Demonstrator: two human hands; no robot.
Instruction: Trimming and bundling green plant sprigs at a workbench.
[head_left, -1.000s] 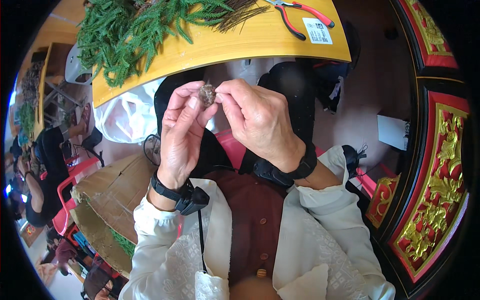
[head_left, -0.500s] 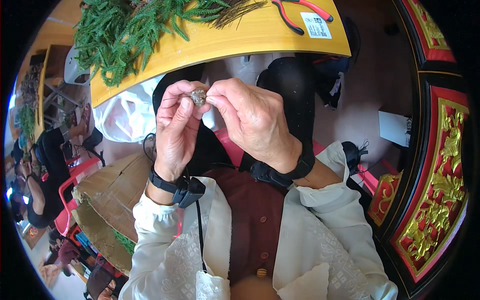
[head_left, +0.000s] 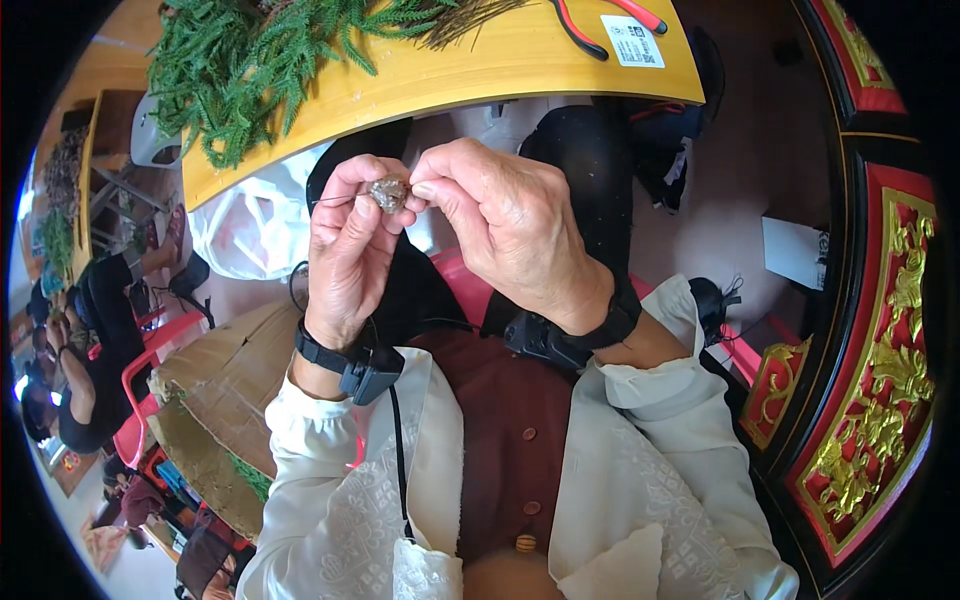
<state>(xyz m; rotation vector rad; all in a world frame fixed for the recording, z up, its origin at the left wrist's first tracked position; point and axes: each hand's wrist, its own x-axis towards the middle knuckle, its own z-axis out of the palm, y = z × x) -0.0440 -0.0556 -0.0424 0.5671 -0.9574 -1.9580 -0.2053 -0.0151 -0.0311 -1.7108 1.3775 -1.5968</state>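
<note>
Just above the centre of the frame, a small brownish-grey cone-like piece [head_left: 389, 192] sits pinched between the fingertips of both hands, held up in front of the person's chest and below the edge of the yellow table [head_left: 480, 75]. It looks light, dry and somewhat brittle, so a gentle fingertip pinch on its sides seems the right hold; a thin wire [head_left: 335, 200] runs off it to the left and looks easily bent. The left hand [head_left: 350, 255] grasps the piece from below with thumb and forefinger, while the right hand [head_left: 505, 225] closes on its right side with thumb and fingertip. Green fern-like sprigs [head_left: 260, 60] lie at upper left on the table, red-handled pliers [head_left: 600, 20] at top centre. Compared with a second ago, the piece sits slightly lower and the right fingertips have drawn tighter onto it.
</note>
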